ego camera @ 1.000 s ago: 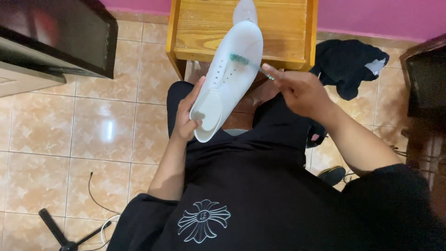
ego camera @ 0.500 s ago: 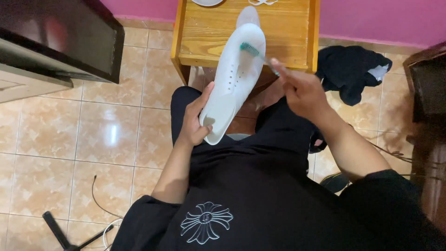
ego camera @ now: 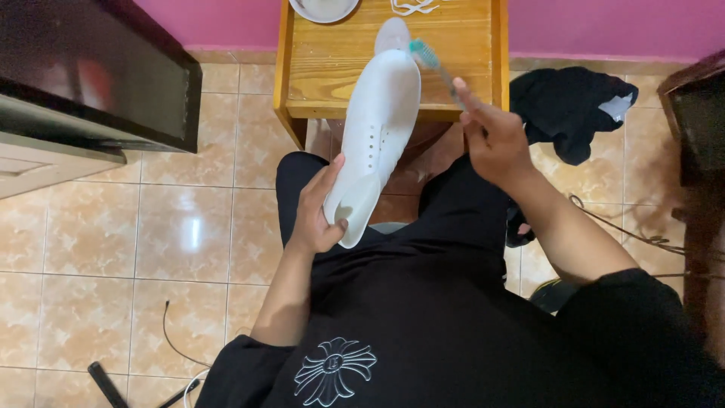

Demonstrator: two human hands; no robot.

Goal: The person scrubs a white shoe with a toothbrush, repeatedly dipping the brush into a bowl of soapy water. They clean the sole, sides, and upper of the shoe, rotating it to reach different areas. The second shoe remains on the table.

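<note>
My left hand grips the heel end of a white shoe, which points away from me over my lap toward a small wooden table. The laces are out, leaving rows of bare eyelets. My right hand holds a toothbrush with a teal head, its bristles close to the right side of the shoe's toe. I sit in black clothing with a white cross print on the shirt.
On the wooden table lie a white bowl and white laces. A dark cabinet stands at left, dark furniture at right. A black cloth and cables lie on the tiled floor.
The toothbrush has moved from the middle of the shoe up toward the toe. The view has shifted, so more of the table top shows.
</note>
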